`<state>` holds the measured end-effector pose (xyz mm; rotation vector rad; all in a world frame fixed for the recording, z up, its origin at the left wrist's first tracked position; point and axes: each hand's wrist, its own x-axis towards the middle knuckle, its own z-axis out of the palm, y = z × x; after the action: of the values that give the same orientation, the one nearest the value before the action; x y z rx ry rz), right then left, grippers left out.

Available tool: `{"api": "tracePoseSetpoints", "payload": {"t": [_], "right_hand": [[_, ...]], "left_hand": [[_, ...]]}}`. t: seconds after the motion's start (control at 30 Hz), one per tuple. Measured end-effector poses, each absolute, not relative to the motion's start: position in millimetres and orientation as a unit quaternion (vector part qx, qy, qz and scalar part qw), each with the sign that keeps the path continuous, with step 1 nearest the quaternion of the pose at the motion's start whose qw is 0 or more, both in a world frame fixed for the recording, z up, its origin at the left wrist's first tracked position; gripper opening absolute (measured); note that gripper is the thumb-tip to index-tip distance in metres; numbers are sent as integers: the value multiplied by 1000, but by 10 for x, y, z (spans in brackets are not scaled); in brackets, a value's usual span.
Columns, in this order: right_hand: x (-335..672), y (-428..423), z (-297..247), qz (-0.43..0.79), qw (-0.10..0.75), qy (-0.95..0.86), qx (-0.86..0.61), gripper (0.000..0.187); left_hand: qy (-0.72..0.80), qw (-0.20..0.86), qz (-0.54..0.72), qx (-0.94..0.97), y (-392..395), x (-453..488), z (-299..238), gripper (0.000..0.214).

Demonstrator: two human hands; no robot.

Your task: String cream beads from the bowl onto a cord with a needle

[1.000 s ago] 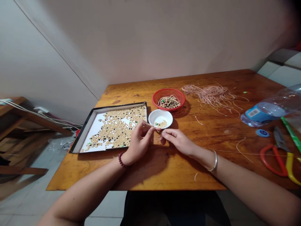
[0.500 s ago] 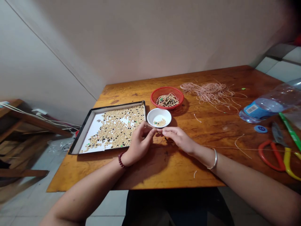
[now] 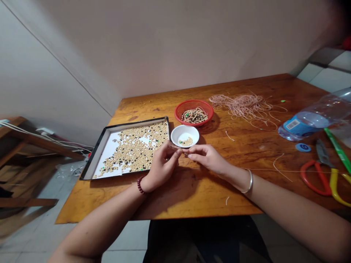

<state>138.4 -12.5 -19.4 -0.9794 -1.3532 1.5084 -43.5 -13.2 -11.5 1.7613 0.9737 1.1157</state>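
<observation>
My left hand point(image 3: 163, 166) and my right hand point(image 3: 207, 158) meet at the fingertips just below a white bowl point(image 3: 177, 134). Both pinch a thin pale cord point(image 3: 184, 152), which is barely visible between them. The bowl holds a small heap of round beige beads point(image 3: 186, 141). Left of my left hand lies a black-edged tray point(image 3: 109, 148) lined with white, covered with scattered beige and dark beads point(image 3: 137, 153). Behind the bowl, a red plastic basket point(image 3: 193, 102) holds strung beads point(image 3: 194, 115).
A tangle of pinkish cord point(image 3: 244, 107) lies on the wooden table point(image 3: 208, 197). On the right are a plastic bottle point(image 3: 312, 120), a blue cap point(image 3: 303, 147) and scissors point(image 3: 315, 179) with red and yellow handles. Cables and wooden furniture sit left of the table.
My right hand has shifted slightly up, and both hands remain together at the fingertips. The table and everything on it sit a little higher and further left in the view.
</observation>
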Motion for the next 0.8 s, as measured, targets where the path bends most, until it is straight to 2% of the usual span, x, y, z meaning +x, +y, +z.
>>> {"api": "tracePoseSetpoints", "payload": {"t": [0.13, 0.3, 0.63, 0.8], "right_hand": [[1384, -141, -172, 623, 412, -530, -402, 20], [1387, -125, -187, 587, 444, -541, -407, 10], [1396, -107, -184, 589, 412, -524, -457, 17], [1396, -127, -156, 605, 409, -538, -421, 20]], "left_hand": [[378, 425, 433, 700, -138, -437, -120, 17], [375, 437, 426, 698, -144, -426, -107, 19], [382, 415, 422, 710, -148, -415, -91, 21], [397, 415, 441, 689, -124, -425, -102, 21]]}}
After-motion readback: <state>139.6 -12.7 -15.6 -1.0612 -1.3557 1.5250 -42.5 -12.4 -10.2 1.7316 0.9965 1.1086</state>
